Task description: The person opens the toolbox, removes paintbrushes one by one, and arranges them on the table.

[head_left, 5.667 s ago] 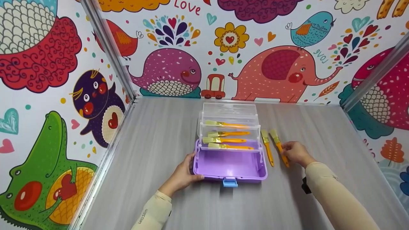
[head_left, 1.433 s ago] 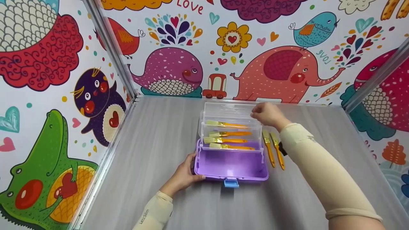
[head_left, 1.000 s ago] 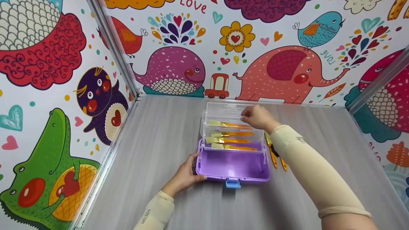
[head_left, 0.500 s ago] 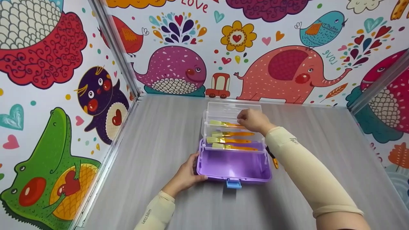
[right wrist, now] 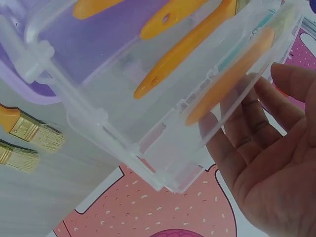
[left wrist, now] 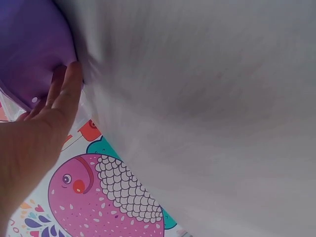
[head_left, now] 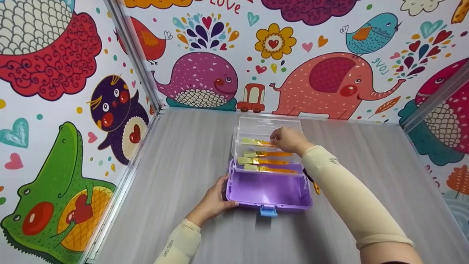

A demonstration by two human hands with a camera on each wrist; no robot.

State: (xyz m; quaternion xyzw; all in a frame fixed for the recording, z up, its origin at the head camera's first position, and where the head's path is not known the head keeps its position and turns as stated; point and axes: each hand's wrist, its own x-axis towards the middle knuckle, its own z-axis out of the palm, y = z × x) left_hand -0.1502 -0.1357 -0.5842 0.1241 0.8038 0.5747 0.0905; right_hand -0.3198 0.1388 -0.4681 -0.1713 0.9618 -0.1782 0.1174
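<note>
A purple storage box (head_left: 269,189) with clear fold-out trays (head_left: 267,128) stands on the table, its blue latch (head_left: 268,211) at the front. Several paintbrushes with orange handles lie across the trays; one paintbrush (head_left: 254,141) is in the uppermost tray, another paintbrush (head_left: 262,161) further forward. My left hand (head_left: 212,201) grips the box's front left corner, thumb on the rim, fingers along the side. At the uppermost tray is my right hand (head_left: 289,140), close over the orange handle. In the right wrist view its fingertips show through the clear tray wall, loosely bent, thumb apart.
Two paintbrushes lie on the table right of the box, mostly hidden by my right forearm; their bristles (right wrist: 49,138) show in the right wrist view. Printed cartoon walls with metal corner strips (head_left: 135,58) stand at the back and both sides.
My right hand has let go of a paintbrush on the table at the right, then risen and moved left to the uppermost tray. My left hand has stayed on the box's corner.
</note>
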